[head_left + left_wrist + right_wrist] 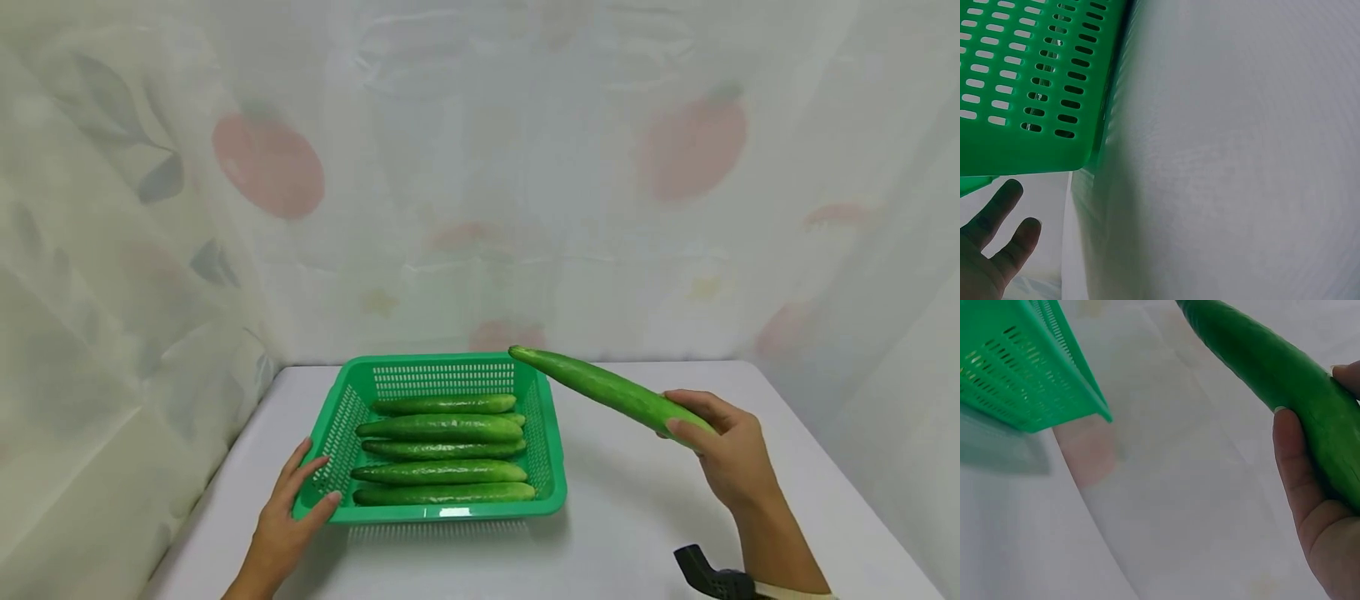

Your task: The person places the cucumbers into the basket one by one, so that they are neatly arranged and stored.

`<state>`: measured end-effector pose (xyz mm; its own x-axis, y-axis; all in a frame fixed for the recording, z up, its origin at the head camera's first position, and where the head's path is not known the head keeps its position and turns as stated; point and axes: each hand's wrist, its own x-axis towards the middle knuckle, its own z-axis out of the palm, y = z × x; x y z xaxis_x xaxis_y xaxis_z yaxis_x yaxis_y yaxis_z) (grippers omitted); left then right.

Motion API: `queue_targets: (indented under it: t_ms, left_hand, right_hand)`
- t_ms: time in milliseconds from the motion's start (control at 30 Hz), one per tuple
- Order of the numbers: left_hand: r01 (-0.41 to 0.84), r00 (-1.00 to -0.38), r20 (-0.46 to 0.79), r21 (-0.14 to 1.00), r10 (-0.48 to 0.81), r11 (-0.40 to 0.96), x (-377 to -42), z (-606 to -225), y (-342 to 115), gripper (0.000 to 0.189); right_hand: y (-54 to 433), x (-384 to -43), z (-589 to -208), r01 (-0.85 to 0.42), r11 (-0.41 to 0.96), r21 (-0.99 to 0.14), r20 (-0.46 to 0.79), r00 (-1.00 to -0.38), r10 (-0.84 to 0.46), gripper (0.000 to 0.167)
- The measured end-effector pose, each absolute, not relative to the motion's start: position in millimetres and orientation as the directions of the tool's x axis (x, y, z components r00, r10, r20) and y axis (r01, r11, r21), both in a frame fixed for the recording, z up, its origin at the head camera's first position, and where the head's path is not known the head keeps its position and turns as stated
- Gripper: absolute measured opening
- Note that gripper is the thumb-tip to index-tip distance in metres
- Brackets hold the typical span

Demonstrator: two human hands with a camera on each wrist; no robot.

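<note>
My right hand (731,450) grips a long green cucumber (615,392) by its paler end, thumb on one side and fingers on the other. The cucumber slants up to the left, its dark tip near the basket's back right corner; the right wrist view also shows this cucumber (1272,362) in the grasp. A green plastic basket (557,467) with slotted walls holds several cucumbers (441,428) lying crosswise, side by side. At the basket's front left corner is my left hand (281,525), fingers spread along the rim. In the left wrist view, two of its fingers (1004,200) extend beneath the basket's rim.
The basket stands on a white table (615,517). Behind the table hangs a pale curtain (480,208) with faded fruit prints, and similar sheeting (97,333) encloses the left side. A black strap piece (712,575) sits by the right wrist.
</note>
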<state>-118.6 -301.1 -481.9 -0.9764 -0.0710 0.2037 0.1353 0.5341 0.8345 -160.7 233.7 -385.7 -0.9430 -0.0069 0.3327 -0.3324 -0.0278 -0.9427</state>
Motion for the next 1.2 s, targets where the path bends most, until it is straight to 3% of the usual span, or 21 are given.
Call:
queue_targets:
  t_ms: [200, 667, 1200]
  left_hand:
    - [0.14, -0.975, 0.209, 0.833, -0.071, 0.536, -118, -481, -300, 0.054]
    - [0.152, -0.971, 0.227, 0.827, -0.075, 0.541, -117, -479, -298, 0.053]
    - [0.158, -0.968, 0.238, 0.826, -0.082, 0.541, -117, -477, -296, 0.051]
  right_hand:
    - [218, -169, -375, -0.35, 0.058, -0.935, 0.348, -0.936, -0.048, 0.028]
    - [163, -196, -373, -0.379, -0.044, -0.924, 0.378, -0.894, -0.241, 0.028]
    - [101, -215, -393, -0.267, 0.044, -0.963, 0.229, -0.891, -0.393, 0.028]
